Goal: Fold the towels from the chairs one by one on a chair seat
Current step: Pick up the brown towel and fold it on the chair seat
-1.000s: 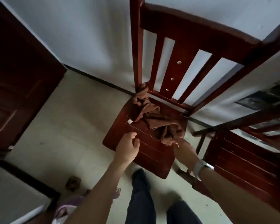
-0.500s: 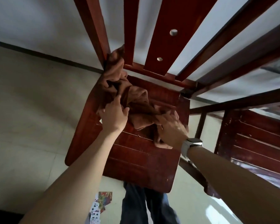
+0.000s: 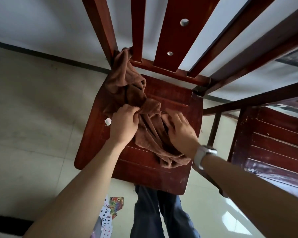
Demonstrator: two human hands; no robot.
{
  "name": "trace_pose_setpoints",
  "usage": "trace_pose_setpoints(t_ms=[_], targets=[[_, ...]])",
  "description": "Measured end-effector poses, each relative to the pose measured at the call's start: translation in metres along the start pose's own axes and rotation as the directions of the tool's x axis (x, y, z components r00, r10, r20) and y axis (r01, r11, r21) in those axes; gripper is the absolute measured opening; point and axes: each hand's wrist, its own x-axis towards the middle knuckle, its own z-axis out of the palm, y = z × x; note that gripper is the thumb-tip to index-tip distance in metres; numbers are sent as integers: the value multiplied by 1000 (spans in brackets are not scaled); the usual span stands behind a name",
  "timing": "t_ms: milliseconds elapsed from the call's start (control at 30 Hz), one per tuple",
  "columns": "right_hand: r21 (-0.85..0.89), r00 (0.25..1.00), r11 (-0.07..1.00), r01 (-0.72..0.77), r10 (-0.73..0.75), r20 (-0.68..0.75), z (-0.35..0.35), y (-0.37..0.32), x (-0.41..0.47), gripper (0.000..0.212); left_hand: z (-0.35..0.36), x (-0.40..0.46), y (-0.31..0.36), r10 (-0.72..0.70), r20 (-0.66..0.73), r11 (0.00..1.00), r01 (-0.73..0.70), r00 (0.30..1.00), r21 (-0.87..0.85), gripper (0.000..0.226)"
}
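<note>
A person bends over a dark red wooden chair on whose seat a brown towel lies crumpled, not yet spread for folding. The left hand has its fingers curled into a bunched ridge of the cloth near the seat's middle, gripping it. The right hand lies on the towel's 3 o'clock side; its fingertips sink into the folds, and whether they pinch the cloth or only press it cannot be told.

The towel's long axis runs from 11 o'clock, where one end is caught at the foot of the backrest post, down to 5 o'clock, where the other end lies heaped near the seat's front right edge. Both hands sit on the middle stretch, the left nearer the snagged far end, the right nearer the heaped near end. By the look of it, the coming move turns on freeing that far end: a pull toward 6 o'clock, along the cloth's length, would draw it out from the backrest.

Bare seat shows at 1 to 2 o'clock of the hands and along the front edge at 6 o'clock, leaving room to flatten the cloth. The seat's left edge lies just beside the left hand at 9 o'clock. A second chair stands close at 3 o'clock, and playing cards lie scattered on the floor at 7 o'clock.
</note>
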Motion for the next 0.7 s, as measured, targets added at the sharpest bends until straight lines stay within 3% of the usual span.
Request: trace_pose_setpoints(t_ms=[100,200,300,467,500,567,600,700], targets=[[-142,978,973,180,-161,136,-11,-19,18,64,-19,-30,5,236,-89,970,-240,968,-32,20],[-279,902,896,347,-237,360,-18,-34,19,45,-42,-59,9,305,-178,949,-315,936,-27,20],[-216,863,896,389,-272,426,-27,-46,-5,36,-63,-70,14,150,-299,978,-186,942,-96,18],[-164,876,983,78,10,482,-58,-22,-57,49,-94,-73,31,-159,-451,925,-27,878,-378,24],[-95,888,995,-19,60,456,-69,-15,-65,47,-99,-72,37,-161,-445,924,-24,881,-383,24],[68,961,986,-154,134,244,-94,-7,-74,25,-107,-70,52,-117,-414,933,-44,903,-358,22],[128,984,978,-163,151,98,-108,-7,-74,13,-111,-67,61,-92,-407,939,-57,909,-339,20],[228,965,971,-74,127,-228,-153,-25,-71,12,-130,-54,93,-109,-432,924,-69,895,-377,19]])
